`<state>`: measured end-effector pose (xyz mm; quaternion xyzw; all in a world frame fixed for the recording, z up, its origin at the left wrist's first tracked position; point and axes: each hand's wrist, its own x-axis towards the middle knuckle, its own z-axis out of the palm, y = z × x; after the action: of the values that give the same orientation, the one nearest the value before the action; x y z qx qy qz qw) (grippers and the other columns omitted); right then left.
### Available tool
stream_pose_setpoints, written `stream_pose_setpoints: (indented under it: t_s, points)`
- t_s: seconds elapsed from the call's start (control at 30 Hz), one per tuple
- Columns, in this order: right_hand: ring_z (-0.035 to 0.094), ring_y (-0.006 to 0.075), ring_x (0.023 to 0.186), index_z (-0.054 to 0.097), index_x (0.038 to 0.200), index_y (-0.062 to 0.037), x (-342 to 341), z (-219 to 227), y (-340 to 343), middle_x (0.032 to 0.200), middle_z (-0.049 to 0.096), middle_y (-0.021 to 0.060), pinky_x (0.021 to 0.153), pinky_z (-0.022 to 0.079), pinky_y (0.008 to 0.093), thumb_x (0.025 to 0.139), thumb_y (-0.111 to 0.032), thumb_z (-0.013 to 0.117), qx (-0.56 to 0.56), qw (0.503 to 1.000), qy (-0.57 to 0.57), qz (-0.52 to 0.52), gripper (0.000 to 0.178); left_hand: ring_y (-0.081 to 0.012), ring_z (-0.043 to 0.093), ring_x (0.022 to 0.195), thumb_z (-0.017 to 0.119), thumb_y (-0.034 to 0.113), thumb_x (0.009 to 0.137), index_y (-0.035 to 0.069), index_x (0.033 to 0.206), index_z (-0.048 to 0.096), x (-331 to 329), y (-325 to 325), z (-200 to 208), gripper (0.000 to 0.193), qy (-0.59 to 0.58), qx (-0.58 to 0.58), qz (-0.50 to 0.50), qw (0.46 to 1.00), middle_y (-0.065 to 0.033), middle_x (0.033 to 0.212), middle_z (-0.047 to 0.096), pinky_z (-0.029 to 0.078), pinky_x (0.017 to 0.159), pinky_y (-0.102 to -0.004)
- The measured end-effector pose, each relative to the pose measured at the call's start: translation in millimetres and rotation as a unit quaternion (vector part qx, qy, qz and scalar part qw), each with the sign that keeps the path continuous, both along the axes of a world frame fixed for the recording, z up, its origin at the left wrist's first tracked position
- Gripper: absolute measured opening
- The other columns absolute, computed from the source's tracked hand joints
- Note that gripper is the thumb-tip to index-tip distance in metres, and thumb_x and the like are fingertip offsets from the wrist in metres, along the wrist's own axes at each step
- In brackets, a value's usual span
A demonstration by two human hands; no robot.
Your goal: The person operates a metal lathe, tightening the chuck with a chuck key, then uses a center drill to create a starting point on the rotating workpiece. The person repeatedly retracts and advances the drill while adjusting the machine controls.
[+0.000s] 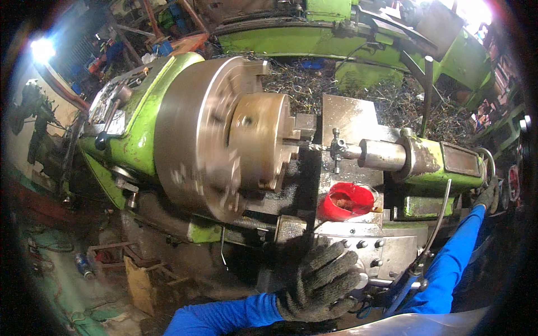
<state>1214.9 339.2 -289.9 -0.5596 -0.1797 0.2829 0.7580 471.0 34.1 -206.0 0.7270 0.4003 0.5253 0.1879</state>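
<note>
The left hand (319, 283), in a dark knitted glove, gripped the carriage handwheel (361, 280) below the red plastic cup (346, 200). The gloved right hand (488, 196) clasped the tailstock's round metal handwheel (486, 162), far right of the blurred grey steel chuck (224, 137).

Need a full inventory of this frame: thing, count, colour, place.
lathe: 1, green, fills centre
chuck: 1, grey metal, blurred, left of centre
tailstock: 1, green with a steel quill, right
drill chuck: 1, steel, between chuck and tailstock
red container: 1, red, on the carriage below the quill
metal swarf: heap, grey, behind the carriage
left hand: 1, dark knit glove, blue sleeve, on the carriage handwheel
right hand: 1, dark glove, blue sleeve, at the tailstock's far end
</note>
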Motion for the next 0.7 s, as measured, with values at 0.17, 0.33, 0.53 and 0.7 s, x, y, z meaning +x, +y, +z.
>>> stream_pose_setpoints:
  t_s: [0.17, 0.33, 0.53, 0.7]
  points:
    - [0.064, 0.0297, 0.117, 0.055, 0.149, -0.0144, 1, -19, 9, 0.138, 0.064, 0.0120, 0.091, 0.055, 0.0437, 0.101, -0.055, 0.057, -0.020, 0.998, -0.044, 0.028, 0.063, -0.0441, 0.053, 0.136, 0.079, 0.029, 0.078, 0.010, 0.131, 0.065, -5, 1, 0, 0.058, 0.039, 0.002, 0.007, 0.999, -0.0185, 0.142, 0.059, 0.038, 0.116, -0.0636]
    - [0.061, 0.0307, 0.126, 0.055, 0.150, -0.0115, 11, -50, 29, 0.145, 0.062, 0.0129, 0.104, 0.049, 0.0432, 0.102, -0.050, 0.054, -0.181, 0.858, -0.480, 0.007, 0.061, -0.0487, 0.035, 0.147, 0.080, 0.052, 0.077, 0.011, 0.137, 0.063, -5, -19, -9, 0.074, 0.151, -0.041, 0.073, 0.985, -0.0240, 0.152, 0.046, 0.029, 0.121, -0.0632]
    - [0.058, 0.0323, 0.133, 0.057, 0.148, -0.0100, -20, -48, -60, 0.150, 0.059, 0.0138, 0.111, 0.045, 0.0427, 0.105, -0.049, 0.045, -0.346, 0.754, -0.558, 0.021, 0.059, -0.0453, 0.050, 0.134, 0.069, 0.033, 0.095, 0.005, 0.135, 0.059, -39, -126, -80, 0.050, 0.058, -0.114, 0.283, 0.951, -0.0226, 0.143, 0.053, 0.038, 0.117, -0.0558]
    - [0.056, 0.0324, 0.137, 0.058, 0.149, -0.0100, -58, 1, -204, 0.153, 0.056, 0.0132, 0.112, 0.043, 0.0409, 0.107, -0.053, 0.039, -0.503, 0.741, -0.441, -0.053, 0.063, -0.0400, 0.052, 0.128, 0.068, 0.031, 0.099, 0.006, 0.135, 0.057, -113, -228, -260, 0.046, 0.057, -0.365, 0.479, 0.797, -0.0214, 0.136, 0.057, 0.039, 0.113, -0.0510]
